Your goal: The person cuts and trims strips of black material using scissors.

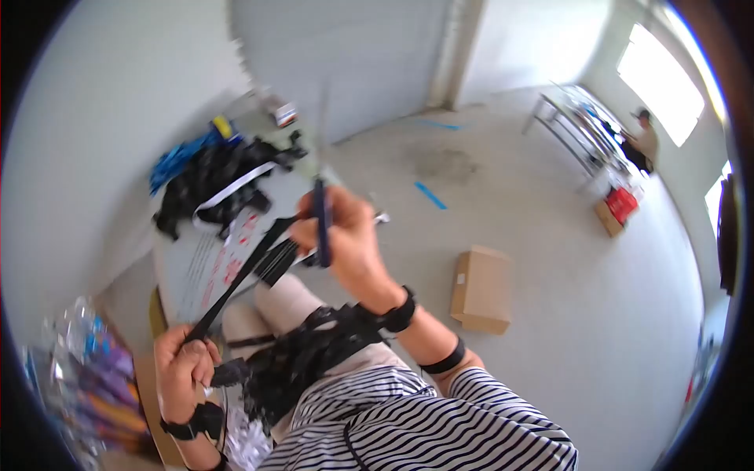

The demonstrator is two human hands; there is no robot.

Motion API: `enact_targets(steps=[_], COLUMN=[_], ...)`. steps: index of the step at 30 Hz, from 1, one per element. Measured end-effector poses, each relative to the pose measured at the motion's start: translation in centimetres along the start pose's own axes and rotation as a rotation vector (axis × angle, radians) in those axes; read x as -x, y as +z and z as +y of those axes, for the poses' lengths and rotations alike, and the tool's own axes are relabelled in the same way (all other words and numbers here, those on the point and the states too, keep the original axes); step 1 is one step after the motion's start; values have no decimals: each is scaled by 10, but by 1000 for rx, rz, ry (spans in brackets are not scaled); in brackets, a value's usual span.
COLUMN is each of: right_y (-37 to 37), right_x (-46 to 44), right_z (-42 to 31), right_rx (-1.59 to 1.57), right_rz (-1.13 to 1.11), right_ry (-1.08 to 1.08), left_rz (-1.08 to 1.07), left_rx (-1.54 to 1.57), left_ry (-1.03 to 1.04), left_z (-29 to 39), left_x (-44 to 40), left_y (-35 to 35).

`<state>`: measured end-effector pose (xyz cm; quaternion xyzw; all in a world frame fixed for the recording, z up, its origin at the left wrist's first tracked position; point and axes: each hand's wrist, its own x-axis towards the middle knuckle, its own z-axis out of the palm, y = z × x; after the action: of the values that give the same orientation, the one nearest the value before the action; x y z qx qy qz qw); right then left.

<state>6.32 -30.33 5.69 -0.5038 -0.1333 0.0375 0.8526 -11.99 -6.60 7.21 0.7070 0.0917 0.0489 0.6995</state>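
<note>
Fingers of the right hand [342, 235] clench a dark-handled tool [322, 224], its tip blurred, with a taut black strap [243, 275] running from beside them to the left hand [184, 365], whose fingers grasp it. Black material [298, 357] covers the lap. A black heap [224, 184] sits toward the far side of the table [184, 271]; past its right edge, open floor [393, 180] surrounds a cardboard box [481, 289], a person [646, 141] far right.

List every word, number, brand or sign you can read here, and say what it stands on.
None can be read.
Red writing on the table: too blurred.
Dark fine print beside it: too small and blurred.
White label on the floor carton: too small.
</note>
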Motion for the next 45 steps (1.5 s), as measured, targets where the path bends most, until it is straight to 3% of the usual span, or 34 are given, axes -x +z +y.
enact_targets(steps=[3,5,10,13,15,16,20,23,27,29,32,35,37,42,45], right_y=[-1,2,19,34,44,52,64,70,106,107,115,117,116,118,118], right_x=[-6,-11,-26,-37,-47,-52,-51,-18,50,67,73,66,63,66,66], right_z=[7,9,16,24,32,36,52,71,61,81,71,65,67,67,66], right_rx=[140,40,171,171,231,280,522,221,387,364,290,243,111,189,214], right_rz=[-44,-67,-92,-131,-166,-181,-188,-418,-713,-735,-663,-632,-583,-609,-627], right_ry=[-44,-77,-65,-62,-85,-102,-107,11,308,317,437,461,474,491,514], left_rz=[19,186,113,106,334,296,417,412,460,406,487,402,385,371,411], left_rx=[68,163,256,159,198,256,548,677,790,769,641,375,346,357,263], left_ry=[-12,-27,-70,-86,-105,-138,44,177,260,271,325,385,356,331,443], left_z=[1,6,-2,-15,-47,-40,-36,-52,-50,-45,-42,-36,-36,-29,-32], left_x=[26,45,74,82,93,96,82,64,29,21,18,26,31,34,34], left_y=[-31,-31,-41,-49,-52,-52,-40,-48,-23,-21,-18,-14,-14,-11,-11])
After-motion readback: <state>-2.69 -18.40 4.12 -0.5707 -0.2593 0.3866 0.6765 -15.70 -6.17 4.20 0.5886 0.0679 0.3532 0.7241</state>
